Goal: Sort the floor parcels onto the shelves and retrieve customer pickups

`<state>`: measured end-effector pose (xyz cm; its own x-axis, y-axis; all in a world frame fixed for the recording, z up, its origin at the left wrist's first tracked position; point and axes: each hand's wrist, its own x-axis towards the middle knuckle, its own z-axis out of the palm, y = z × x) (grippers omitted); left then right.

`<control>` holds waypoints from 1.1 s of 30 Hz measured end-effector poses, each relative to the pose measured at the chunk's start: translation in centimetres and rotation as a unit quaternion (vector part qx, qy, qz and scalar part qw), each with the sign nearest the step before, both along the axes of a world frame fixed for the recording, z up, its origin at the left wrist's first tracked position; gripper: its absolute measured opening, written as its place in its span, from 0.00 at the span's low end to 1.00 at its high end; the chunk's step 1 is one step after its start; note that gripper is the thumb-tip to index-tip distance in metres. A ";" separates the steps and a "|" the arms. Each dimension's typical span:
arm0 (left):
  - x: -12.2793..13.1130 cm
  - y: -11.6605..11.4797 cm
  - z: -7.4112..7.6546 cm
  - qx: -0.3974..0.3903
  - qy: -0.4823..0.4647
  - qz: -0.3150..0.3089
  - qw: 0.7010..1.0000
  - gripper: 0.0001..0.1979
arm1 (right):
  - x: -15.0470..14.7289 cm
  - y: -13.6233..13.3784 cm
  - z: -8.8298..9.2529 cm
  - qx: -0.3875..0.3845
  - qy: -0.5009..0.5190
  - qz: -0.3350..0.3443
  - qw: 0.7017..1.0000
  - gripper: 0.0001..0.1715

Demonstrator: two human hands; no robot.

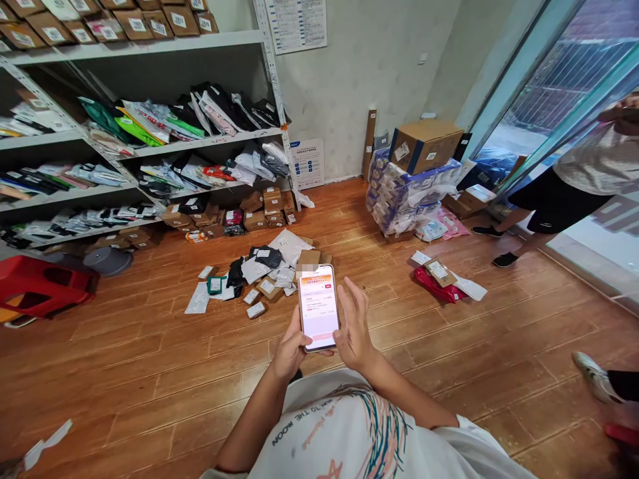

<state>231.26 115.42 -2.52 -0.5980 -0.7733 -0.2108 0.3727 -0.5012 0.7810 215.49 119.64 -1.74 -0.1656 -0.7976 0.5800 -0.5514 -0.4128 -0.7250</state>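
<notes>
A smartphone [319, 309] with a lit white screen and an orange-red banner is held upright in front of my shirt. My left hand [289, 346] wraps round its lower left side, the thumb lying at the screen's bottom edge. At the phone's right side is my right hand [355, 326], its fingers spread apart and its thumb at the lower right edge of the screen. Beyond the phone, a heap of parcels [269, 259] lies on the wooden floor, with grey and black mailing bags and small cardboard boxes. The phone hides part of that heap.
White metal shelves [200, 143] full of bagged parcels and boxes stand at the back left. A red stool [42, 286] is at the left. Wrapped packs [399, 199] carry a large carton [426, 146]. A red parcel [439, 283] lies on the floor. Another person [574, 173] stands by the glass door.
</notes>
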 end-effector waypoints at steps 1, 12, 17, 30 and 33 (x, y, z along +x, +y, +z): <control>0.0 0.0 0.0 0.004 -0.001 -0.004 1.000 0.43 | 0.1 -0.1 -0.2 0.015 -0.057 0.010 0.998 0.37; -0.2 -0.1 0.3 0.010 -0.026 0.050 0.998 0.42 | 1.2 -3.2 -1.3 0.214 -0.409 0.155 0.873 0.17; 1.9 -0.9 -1.4 0.002 -0.053 0.074 0.996 0.45 | 4.0 -6.7 -1.3 0.240 -0.422 0.140 0.863 0.20; 22.7 -7.4 -2.6 0.056 -0.027 0.160 0.985 0.47 | 25.4 -14.5 -3.4 0.284 -0.463 0.243 0.804 0.24; 31.0 -9.2 -2.3 0.038 -0.083 0.141 0.986 0.41 | 33.7 -16.4 -4.6 0.334 -0.535 0.265 0.729 0.29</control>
